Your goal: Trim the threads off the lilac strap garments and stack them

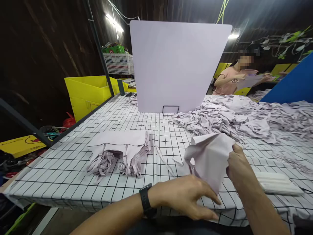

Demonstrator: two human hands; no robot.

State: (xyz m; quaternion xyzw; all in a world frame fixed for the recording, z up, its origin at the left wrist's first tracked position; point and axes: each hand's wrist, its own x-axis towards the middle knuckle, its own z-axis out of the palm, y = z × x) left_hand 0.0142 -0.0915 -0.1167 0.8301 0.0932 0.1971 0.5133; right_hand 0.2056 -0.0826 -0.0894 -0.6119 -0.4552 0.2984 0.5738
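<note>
My right hand (pixel 238 163) is closed on the edge of a pale lilac cloth piece (pixel 210 156), holding it up over the checked tablecloth. The cloth hangs in folds, with a gap at its lower left. In front of its lower part is my left hand (pixel 189 197), fingers and thumb apart, with a dark watch (pixel 146 200) on the wrist. Whether those fingers touch the cloth I cannot tell. To the left lies a neat stack of similar cloth pieces (pixel 119 140), with bunched straps (pixel 100 163) hanging toward me. A loose strap (pixel 163 160) lies between stack and hands.
A large heap of pale lilac pieces (pixel 232 114) covers the right back of the table. Behind stands a tall pale board (pixel 178 65). A white flat object (pixel 278 182) lies by my right forearm. Yellow bins (pixel 85 93) flank the left edge; a co-worker (pixel 231 78) is beyond the heap.
</note>
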